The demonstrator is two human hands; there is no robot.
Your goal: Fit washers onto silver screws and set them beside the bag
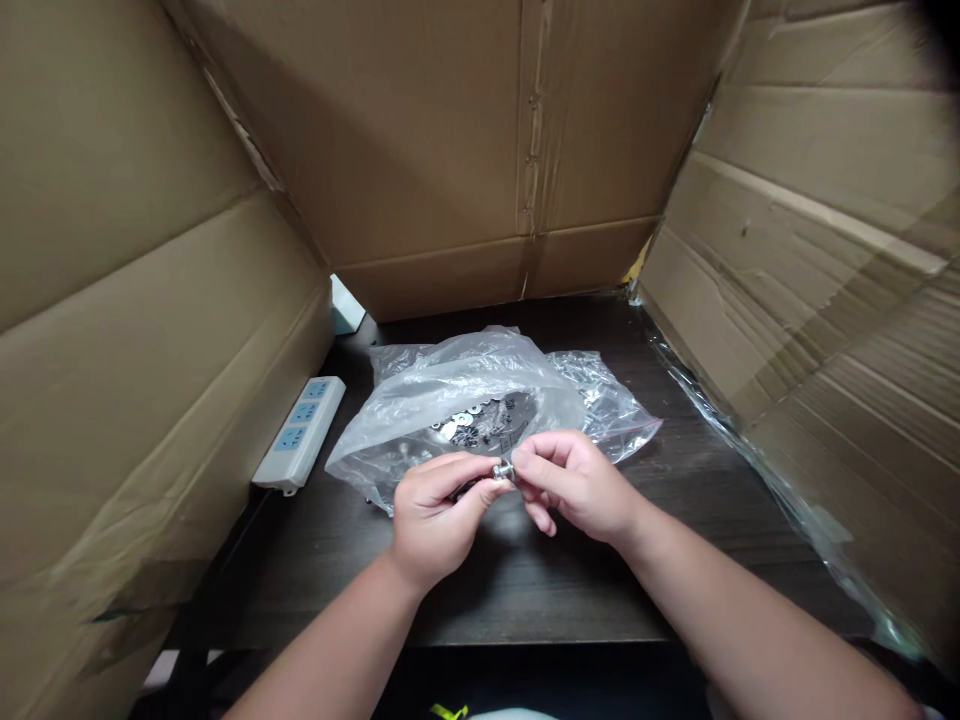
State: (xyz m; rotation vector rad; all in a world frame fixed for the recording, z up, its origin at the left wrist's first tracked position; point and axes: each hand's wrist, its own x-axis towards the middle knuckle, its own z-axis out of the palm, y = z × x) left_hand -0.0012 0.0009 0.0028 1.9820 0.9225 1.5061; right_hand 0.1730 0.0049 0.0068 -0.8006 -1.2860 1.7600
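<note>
My left hand (433,512) and my right hand (576,484) meet over the dark wooden table (697,520). Both pinch one small silver metal part (503,470) between their fingertips; it looks like a bolt with a nut. Just behind the hands lies a clear plastic bag (480,390) that holds several small washers and dark screws (480,420). The fingers of both hands are closed in a pinch on the part.
Large cardboard sheets stand at the left (135,300), back (487,150) and right (825,300) of the table. A white power strip (300,434) with blue sockets lies at the left. Clear plastic film (780,480) runs along the right cardboard.
</note>
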